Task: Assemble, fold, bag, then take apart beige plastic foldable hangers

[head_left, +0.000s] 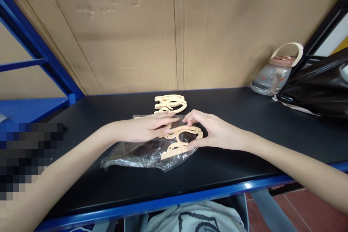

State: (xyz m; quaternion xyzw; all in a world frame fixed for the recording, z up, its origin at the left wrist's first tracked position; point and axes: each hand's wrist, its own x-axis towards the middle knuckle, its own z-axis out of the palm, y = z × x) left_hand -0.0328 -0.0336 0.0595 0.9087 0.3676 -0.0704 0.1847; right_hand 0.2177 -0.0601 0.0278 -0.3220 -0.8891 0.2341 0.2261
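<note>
A cream folding clothes hanger, folded up, lies on a clear plastic bag in the middle of the black tabletop. My right hand curls around the hanger's rounded right end, thumb below and fingers above. Flat over the bag and the hanger's left part rests my left hand, fingers stretched out to the right, covering some of both. Just behind my left fingertips are more folded cream hangers, stacked together; I cannot tell how many.
A clear water bottle with a pinkish lid and looped handle stands at the back right. Beside it slumps a shiny black bag. Cardboard walls off the back. A blue edge runs along the table's front.
</note>
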